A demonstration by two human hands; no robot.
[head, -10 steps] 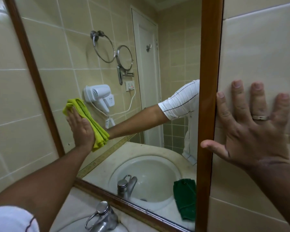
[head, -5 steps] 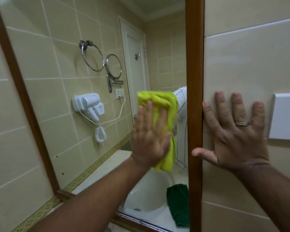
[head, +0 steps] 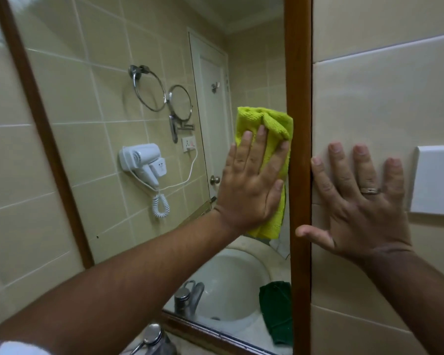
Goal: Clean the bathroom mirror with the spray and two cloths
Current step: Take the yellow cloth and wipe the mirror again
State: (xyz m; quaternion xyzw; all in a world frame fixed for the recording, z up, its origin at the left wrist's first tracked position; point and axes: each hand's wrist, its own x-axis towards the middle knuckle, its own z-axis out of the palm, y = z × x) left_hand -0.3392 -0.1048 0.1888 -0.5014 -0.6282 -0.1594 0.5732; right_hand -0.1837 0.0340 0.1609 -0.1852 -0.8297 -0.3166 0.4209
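Note:
The wood-framed bathroom mirror [head: 108,103] fills the left and middle of the head view. My left hand [head: 249,185] presses a yellow-green cloth [head: 264,124] flat against the glass, right beside the mirror's right frame [head: 297,98]. My right hand [head: 356,201], with a ring, lies flat with spread fingers on the tiled wall just right of the frame and holds nothing. A dark green cloth [head: 277,311] shows in the reflection, lying by the sink. No spray bottle is in view.
A chrome tap [head: 151,336] stands below the mirror's bottom edge. The reflection shows the basin [head: 231,283], a white hair dryer [head: 141,160], a towel ring, a round shaving mirror and a door. A white switch plate [head: 436,180] is on the wall at far right.
My left hand has swept the yellow-green cloth from the mirror's left side across the glass to its right edge. My right hand has stayed flat on the wall.

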